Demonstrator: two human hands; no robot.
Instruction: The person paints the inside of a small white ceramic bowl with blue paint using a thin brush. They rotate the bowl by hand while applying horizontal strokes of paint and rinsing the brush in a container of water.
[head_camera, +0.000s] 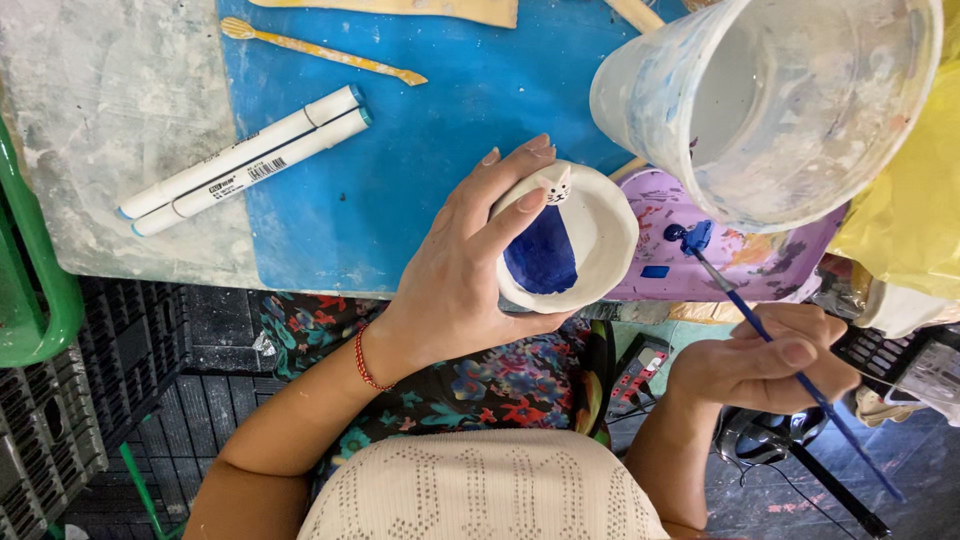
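Note:
My left hand (462, 270) grips a small white ceramic bowl (600, 235) with a little cat figure on its rim and a dark blue painted patch inside. My right hand (765, 358) holds a thin blue paintbrush (760, 330), whose tip rests in a blob of blue paint on a purple palette (780, 265). The bowl sits just left of the palette, above the table's front edge.
A large paint-stained plastic cup (770, 100) stands over the palette at upper right. Two white markers (245, 160) and a wooden modelling tool (320, 50) lie on the blue mat (420, 130). Black crates (60, 420) and a green frame (30, 290) are at left, yellow plastic (915, 190) at right.

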